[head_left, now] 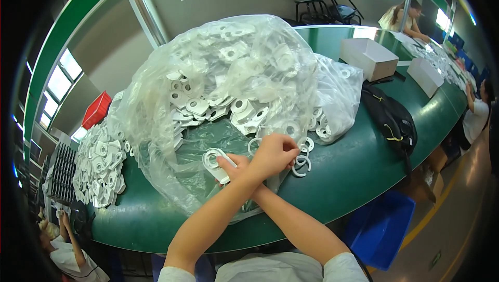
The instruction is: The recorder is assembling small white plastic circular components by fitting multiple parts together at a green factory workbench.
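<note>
A white plastic piece point(212, 170) is sitting in the right hand's point(234, 164) grip over the clear bag point(156, 77) on the green table point(338, 178), while the left hand point(273, 152), its forearm crossing above, is hovering with bent fingers near white rings point(309, 164), its hold unclear.

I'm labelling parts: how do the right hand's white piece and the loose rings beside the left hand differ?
The white piece is broad, the loose rings slender. The right hand holds the white piece; the loose rings lie on the table. Both are white.
</note>
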A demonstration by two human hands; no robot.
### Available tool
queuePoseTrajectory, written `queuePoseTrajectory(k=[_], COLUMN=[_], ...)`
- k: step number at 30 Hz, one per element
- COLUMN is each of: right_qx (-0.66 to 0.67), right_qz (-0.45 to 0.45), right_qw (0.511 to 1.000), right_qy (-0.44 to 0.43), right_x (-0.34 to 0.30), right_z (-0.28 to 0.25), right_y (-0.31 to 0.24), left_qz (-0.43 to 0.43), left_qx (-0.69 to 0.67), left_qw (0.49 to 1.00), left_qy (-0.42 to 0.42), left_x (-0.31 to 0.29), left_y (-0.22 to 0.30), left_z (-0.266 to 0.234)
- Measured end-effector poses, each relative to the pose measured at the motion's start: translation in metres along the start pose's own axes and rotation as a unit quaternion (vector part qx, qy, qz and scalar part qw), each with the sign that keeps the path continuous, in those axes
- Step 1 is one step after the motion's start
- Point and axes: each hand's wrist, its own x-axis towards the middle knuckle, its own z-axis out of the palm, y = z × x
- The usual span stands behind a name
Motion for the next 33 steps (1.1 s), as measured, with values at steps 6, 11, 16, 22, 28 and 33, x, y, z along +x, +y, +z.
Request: queuePoseTrajectory(k=[6, 11, 16, 22, 28, 33], right_qx=[-0.037, -0.06, -0.048, -0.063, -0.094, -0.091], right_qz=[0.014, 0.005, 0.013, 0.014, 0.004, 0.005], right_qw=[0.999, 0.998, 0.999, 0.998, 0.996, 0.996], right_qy=[-0.014, -0.004, 0.005, 0.005, 0.002, 0.0], right_x=[0.0, -0.002, -0.003, -0.004, -0.005, -0.004], right_z=[0.0, 0.002, 0.003, 0.003, 0.002, 0.007], right_y=[0.001, -0.003, -0.004, -0.006, -0.009, -0.008], left_qz=[0.162, 0.182, 0.24, 0.169, 0.193, 0.251], left_qx=[0.219, 0.222, 0.223, 0.242, 0.257, 0.256], left_qw=[0.962, 0.957, 0.943, 0.943, 0.938, 0.926], left_qy=[0.007, -0.032, -0.062, -0.153, -0.129, -0.115], left_x=[-0.005, -0.01, -0.007, -0.015, -0.013, -0.014], left_y=[-0.008, -0.002, -0.009, -0.002, -0.011, -0.012], left_z=[0.003, 0.007, 0.008, 0.011, 0.013, 0.009])
